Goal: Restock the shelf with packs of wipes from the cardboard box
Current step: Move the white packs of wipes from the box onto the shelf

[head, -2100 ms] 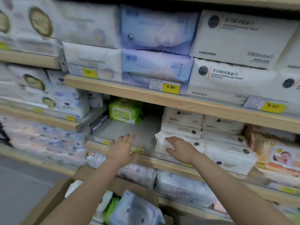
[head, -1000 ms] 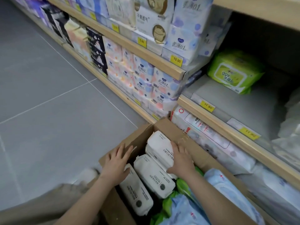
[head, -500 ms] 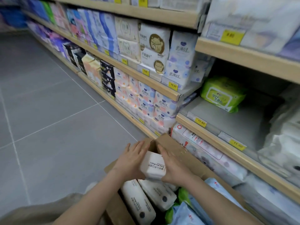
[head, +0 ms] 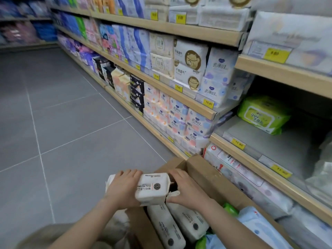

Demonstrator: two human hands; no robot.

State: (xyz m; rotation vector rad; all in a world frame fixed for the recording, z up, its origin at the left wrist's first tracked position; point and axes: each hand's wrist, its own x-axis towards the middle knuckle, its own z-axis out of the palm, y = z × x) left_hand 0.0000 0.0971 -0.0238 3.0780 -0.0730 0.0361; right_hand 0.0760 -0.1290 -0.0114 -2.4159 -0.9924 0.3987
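While your left hand (head: 124, 189) and right hand (head: 186, 189) clasp it between them, the white pack (head: 152, 188) hangs above the box (head: 213, 178). It's soft, oblong, with dark print and a round logo.

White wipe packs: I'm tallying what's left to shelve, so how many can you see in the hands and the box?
3. One white pack is held between the left hand and right hand; two more lie side by side in the cardboard box. Others may be hidden underneath.

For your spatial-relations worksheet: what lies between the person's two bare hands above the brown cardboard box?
In the head view, a white rectangular pack of wipes lies between the left hand and the right hand, over the brown cardboard box.
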